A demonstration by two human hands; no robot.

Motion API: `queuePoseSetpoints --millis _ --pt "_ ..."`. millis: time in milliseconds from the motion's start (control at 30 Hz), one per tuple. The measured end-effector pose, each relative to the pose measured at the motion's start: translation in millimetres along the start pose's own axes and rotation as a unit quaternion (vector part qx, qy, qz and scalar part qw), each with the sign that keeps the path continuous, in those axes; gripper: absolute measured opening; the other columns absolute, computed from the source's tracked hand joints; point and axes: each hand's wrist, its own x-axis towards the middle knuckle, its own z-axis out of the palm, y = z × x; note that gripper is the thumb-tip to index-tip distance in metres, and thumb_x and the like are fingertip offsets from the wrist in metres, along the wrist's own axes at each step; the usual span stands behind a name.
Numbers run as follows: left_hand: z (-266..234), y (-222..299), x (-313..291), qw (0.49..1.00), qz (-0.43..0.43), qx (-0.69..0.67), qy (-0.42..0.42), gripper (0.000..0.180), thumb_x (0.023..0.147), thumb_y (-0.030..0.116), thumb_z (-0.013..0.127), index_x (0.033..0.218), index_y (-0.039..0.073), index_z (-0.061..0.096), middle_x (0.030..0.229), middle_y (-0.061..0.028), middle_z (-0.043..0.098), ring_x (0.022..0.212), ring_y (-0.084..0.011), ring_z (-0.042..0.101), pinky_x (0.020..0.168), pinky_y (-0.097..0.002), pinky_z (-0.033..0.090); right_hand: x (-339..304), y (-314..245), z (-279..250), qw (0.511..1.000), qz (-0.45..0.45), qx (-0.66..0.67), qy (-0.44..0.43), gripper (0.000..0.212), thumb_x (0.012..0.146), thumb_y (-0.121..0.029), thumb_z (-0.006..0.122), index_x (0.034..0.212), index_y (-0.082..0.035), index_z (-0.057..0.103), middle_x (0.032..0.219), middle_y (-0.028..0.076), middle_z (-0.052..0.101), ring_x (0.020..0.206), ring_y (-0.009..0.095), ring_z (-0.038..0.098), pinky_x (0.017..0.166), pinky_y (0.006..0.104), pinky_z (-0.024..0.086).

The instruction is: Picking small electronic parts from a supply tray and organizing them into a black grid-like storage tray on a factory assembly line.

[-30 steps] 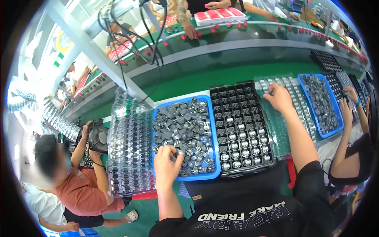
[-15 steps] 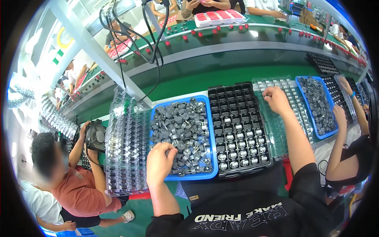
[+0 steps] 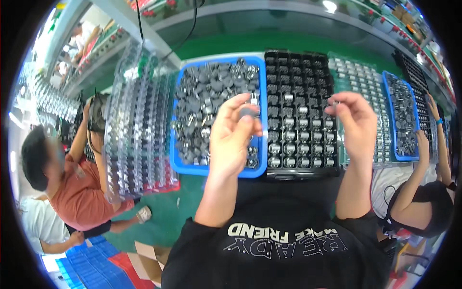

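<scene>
My left hand (image 3: 230,139) is raised over the right side of a blue bin (image 3: 219,169), with thumb and fingers closed on a grey round part with metal prongs (image 3: 248,112). Loose parts of the same grey sort (image 3: 192,91) fill the bin. My right hand (image 3: 357,120) hovers at the right edge of a black compartment tray (image 3: 303,172), its fingertips pinching a small shiny metal piece (image 3: 335,103). Silver cylindrical parts (image 3: 303,136) stand in the tray's nearer rows; most farther pockets hold none.
Clear plastic trays with silver parts (image 3: 368,91) lie right of the black tray. Stacked clear trays (image 3: 137,130) stand left of the bin. Farther right is a second blue bin (image 3: 403,115). A person in an orange shirt (image 3: 79,192) works at left, another person (image 3: 418,202) at right.
My left hand has lifted from the bin's near left and moved right, now showing a grey part. My right hand has come back from the clear tray toward the black tray. The view has tilted down.
</scene>
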Motion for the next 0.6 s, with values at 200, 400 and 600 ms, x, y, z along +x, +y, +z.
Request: queuePoseSetpoints --millis 200,400,600 --pt "7 -30 -11 0.975 -0.051 -0.182 -0.115 0.039 0.106 0.027 0.057 0.137 0.002 0.054 0.136 -0.0149 0.060 0.092 -0.0101 0.056 0.081 -0.0263 0.048 -54 -3 57 0.988 0.044 0.142 -0.032 0.023 0.091 0.012 0.062 0.114 0.008 0.064 0.107 0.012 0.070 0.095 0.019 0.071 0.084 0.0286 0.058" --pt "16 -30 -28 0.975 -0.067 -0.165 -0.136 0.041 0.104 0.024 0.061 0.136 0.000 0.054 0.132 -0.0113 0.059 0.104 -0.0140 0.061 0.086 -0.0294 0.053 -45 -4 62 0.970 -0.230 -0.077 -0.021 0.029 0.077 0.001 0.084 0.104 0.003 0.074 0.095 0.011 0.073 0.086 0.020 0.072 0.073 0.0280 0.057" --pt "19 -32 -33 0.978 -0.051 -0.156 -0.131 0.042 0.105 0.023 0.059 0.138 -0.001 0.052 0.132 -0.0136 0.061 0.117 -0.0213 0.062 0.100 -0.0361 0.051 -47 -9 64 0.946 -0.283 -0.160 -0.006 0.031 0.073 -0.008 0.088 0.100 -0.001 0.075 0.091 0.010 0.072 0.078 0.021 0.069 0.067 0.0292 0.056"
